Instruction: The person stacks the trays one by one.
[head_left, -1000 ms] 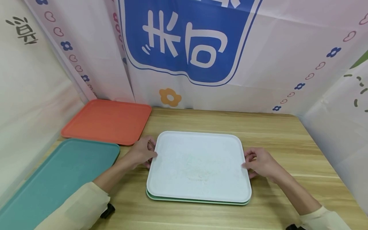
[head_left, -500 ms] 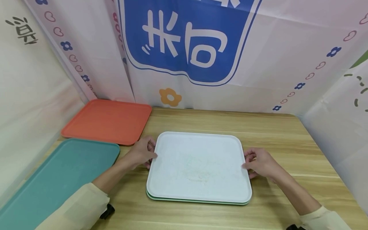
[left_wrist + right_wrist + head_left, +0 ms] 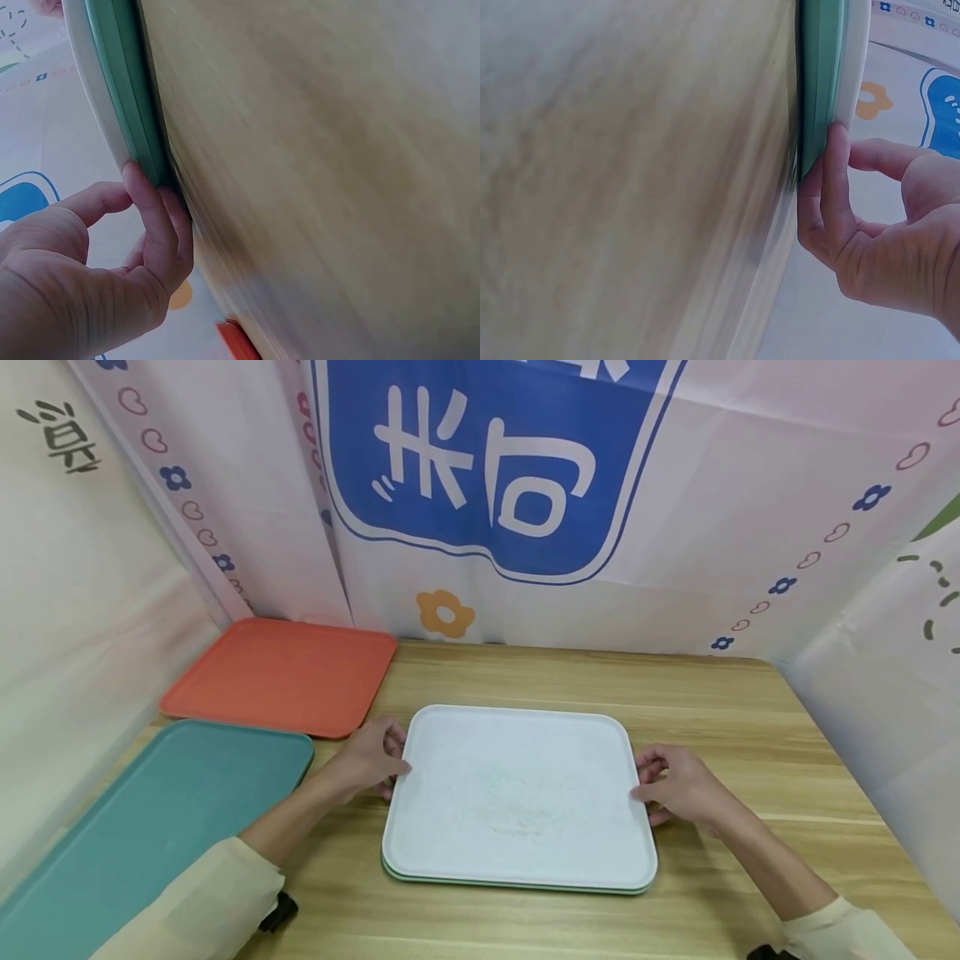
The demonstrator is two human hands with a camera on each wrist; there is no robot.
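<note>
On the wooden table (image 3: 750,735), we are pinching the white tray (image 3: 517,760) by its sides, left hand (image 3: 367,758) and right hand (image 3: 678,783); it is lying atop the green tray (image 3: 127,82), seemingly stacked, only release remaining.

Large white characters are standing out on a blue panel, their reading uncertain.
On the back cloth (image 3: 675,543), the blue panel (image 3: 480,485) is carrying two big white forms: the left one (image 3: 423,447) is resembling 米, the right one (image 3: 532,529) 句; above them, further white strokes (image 3: 617,368) are running out of view. On the left cloth (image 3: 90,560), a dark character (image 3: 69,439) is appearing, possibly 凉. In the right wrist view, a cropped dark mark (image 3: 951,6) is showing in the upper corner, too partial for reading.
</note>
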